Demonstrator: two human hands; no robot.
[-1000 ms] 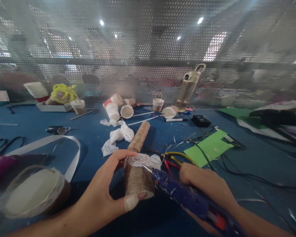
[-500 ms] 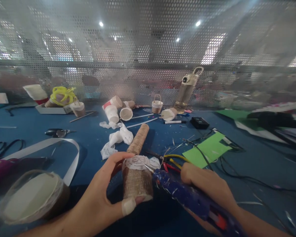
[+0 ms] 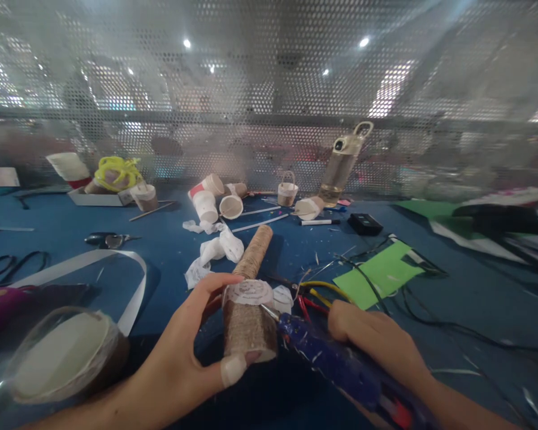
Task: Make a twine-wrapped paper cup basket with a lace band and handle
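My left hand (image 3: pixel 173 346) is closed around a twine-wrapped paper cup (image 3: pixel 250 328), fingers at its far left and the taped thumb at its near rim. White lace (image 3: pixel 247 292) covers the cup's far end, its loose tail (image 3: pixel 282 298) hanging off to the right. In my right hand (image 3: pixel 379 337) is a dark blue hot glue gun (image 3: pixel 329 352), its metal nozzle at the lace's lower right edge. Whether the tip touches the cup I cannot tell. Just beyond the cup lies a twine-wrapped tube (image 3: pixel 255 251).
Crumpled lace (image 3: pixel 222 248) lies behind the cup. Pliers with red and yellow handles (image 3: pixel 316 292) and green card (image 3: pixel 379 272) are on the right, among black cables. A large bowl-like container (image 3: pixel 65 358) stands at front left. Small cups and a bottle (image 3: pixel 341 164) line the mesh wall.
The glue gun's nozzle has shifted slightly down, from over the lace to its lower edge. The lace pattern now shows more fully. My left hand keeps its hold on the cup.
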